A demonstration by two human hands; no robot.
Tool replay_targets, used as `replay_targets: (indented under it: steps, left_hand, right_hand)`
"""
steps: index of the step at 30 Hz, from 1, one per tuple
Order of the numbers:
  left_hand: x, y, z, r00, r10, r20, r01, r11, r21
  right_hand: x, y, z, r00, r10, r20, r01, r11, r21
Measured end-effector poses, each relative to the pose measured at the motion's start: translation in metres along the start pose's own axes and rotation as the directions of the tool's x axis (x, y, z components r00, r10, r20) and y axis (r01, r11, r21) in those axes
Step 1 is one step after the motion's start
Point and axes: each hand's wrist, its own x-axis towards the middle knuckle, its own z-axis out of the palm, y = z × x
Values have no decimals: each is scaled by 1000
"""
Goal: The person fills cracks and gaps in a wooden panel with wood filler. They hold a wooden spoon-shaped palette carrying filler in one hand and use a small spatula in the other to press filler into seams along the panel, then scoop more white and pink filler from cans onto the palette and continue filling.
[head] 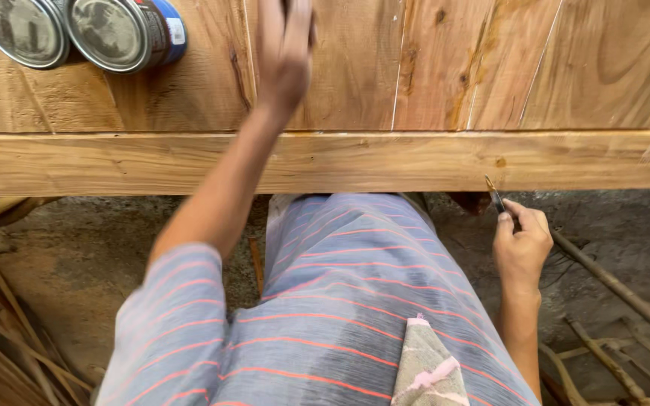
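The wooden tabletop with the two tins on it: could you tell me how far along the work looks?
Done: pale filler lines already run along the wooden tabletop's plank seams. In hand: the left hand lies flat on the planks, blurred, and the right hand holds a small brush by the front edge board. Left: cannot be judged; both tins are lidded.

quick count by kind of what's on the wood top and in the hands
Metal cans: 2
Thin tool held in right hand: 1
Left hand, flat on the wooden top, shows no held item: 0
Total: 3
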Motion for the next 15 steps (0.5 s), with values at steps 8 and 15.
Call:
replay_targets:
  steps: [8,15]
  left_hand:
    - [-218,30,-45,885,-464,-32,451,873,-185]
    - [-274,68,-41,909,-341,-241,382,911,154]
  right_hand:
    - [-8,-30,16,993,-114,-4,114,993,-11]
    - [15,-116,31,818,-548,176,536,837,112]
